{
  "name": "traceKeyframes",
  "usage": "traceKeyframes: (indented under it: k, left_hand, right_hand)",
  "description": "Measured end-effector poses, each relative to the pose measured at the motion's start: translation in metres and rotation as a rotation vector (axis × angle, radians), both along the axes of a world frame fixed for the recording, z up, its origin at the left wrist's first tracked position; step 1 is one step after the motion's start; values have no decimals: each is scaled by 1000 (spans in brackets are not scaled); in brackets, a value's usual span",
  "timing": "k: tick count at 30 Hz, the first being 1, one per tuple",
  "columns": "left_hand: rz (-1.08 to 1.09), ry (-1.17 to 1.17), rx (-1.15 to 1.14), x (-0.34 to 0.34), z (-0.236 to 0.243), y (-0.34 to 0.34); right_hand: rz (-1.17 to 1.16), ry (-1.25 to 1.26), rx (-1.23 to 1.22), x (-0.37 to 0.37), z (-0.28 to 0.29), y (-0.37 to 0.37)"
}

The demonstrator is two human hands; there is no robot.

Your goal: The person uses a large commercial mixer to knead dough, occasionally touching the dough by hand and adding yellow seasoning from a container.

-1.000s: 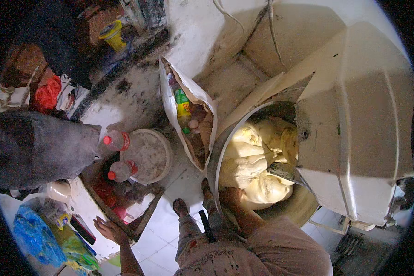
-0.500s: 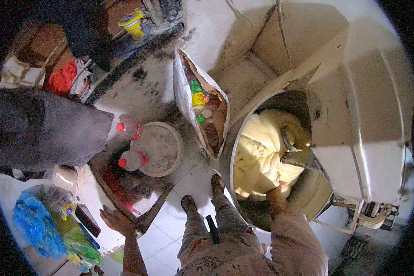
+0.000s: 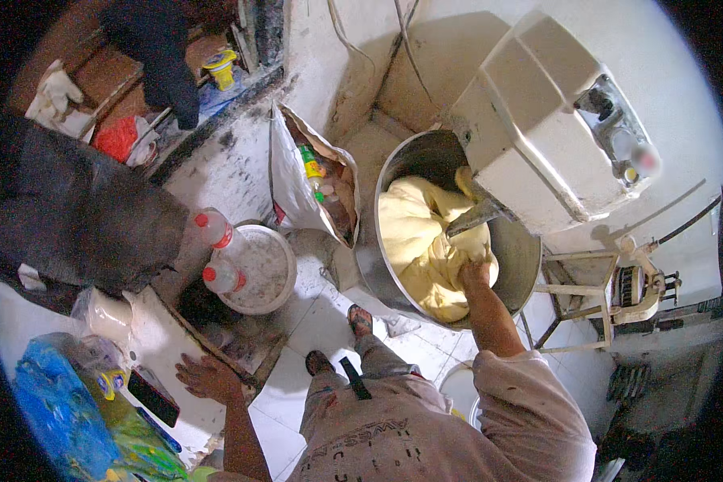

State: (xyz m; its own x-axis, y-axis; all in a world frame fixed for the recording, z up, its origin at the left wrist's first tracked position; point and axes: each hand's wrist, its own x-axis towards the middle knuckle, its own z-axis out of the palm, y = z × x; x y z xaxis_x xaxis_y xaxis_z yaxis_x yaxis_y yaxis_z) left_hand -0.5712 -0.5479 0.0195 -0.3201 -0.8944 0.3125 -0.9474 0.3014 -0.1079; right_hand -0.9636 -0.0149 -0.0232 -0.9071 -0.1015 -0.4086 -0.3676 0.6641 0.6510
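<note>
A big mass of pale yellow dough (image 3: pixel 414 229) fills much of the steel mixer bowl (image 3: pixel 367 249) on the right. The metal mixing arm (image 3: pixel 472 217) goes down into it from the mixer head. My right hand (image 3: pixel 475 275) reaches over the bowl's near rim, its fingers closed into the dough; the fingertips are hidden there. On the left, my left hand (image 3: pixel 209 379) lies flat on a worn white tabletop (image 3: pixel 157 337), fingers spread, holding nothing. Near it on that top are a dark phone (image 3: pixel 153 398) and blue and green plastic bags (image 3: pixel 56 394).
The cream mixer head (image 3: pixel 530 120) overhangs the bowl, with controls on its side. Left of the bowl, an open sack (image 3: pixel 297 185) holds bottles. Two red-capped bottles (image 3: pixel 214 229) are at a round whitish lid (image 3: pixel 265 273). A metal stand (image 3: pixel 594 301) is at right.
The view has shifted, bringing the mixer's controls into sight. My right hand is deeper over the bowl, and the dough and mixing arm have changed position. My left hand remains on the tabletop.
</note>
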Motion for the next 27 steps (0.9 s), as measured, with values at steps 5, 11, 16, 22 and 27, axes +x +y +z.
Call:
traceKeyframes:
  k: [5,11,16,22,27]
  left_hand:
    - [54,1,46,-11,16,6]
    - [104,-49,51,-14,17,7]
    - [77,-51,124,-19,25,7]
    - [-81,4,10,-7,-1,-4]
    - [-34,44,11,-13,20,4]
  right_hand:
    - [298,164,220,16,35,3]
    - [688,649,522,12,33,5]
    - [-118,0,-572,3,3,-33]
    - [238,-34,-1241,7,-41,-158]
    - [-9,-353,-1033,15,-73,-183]
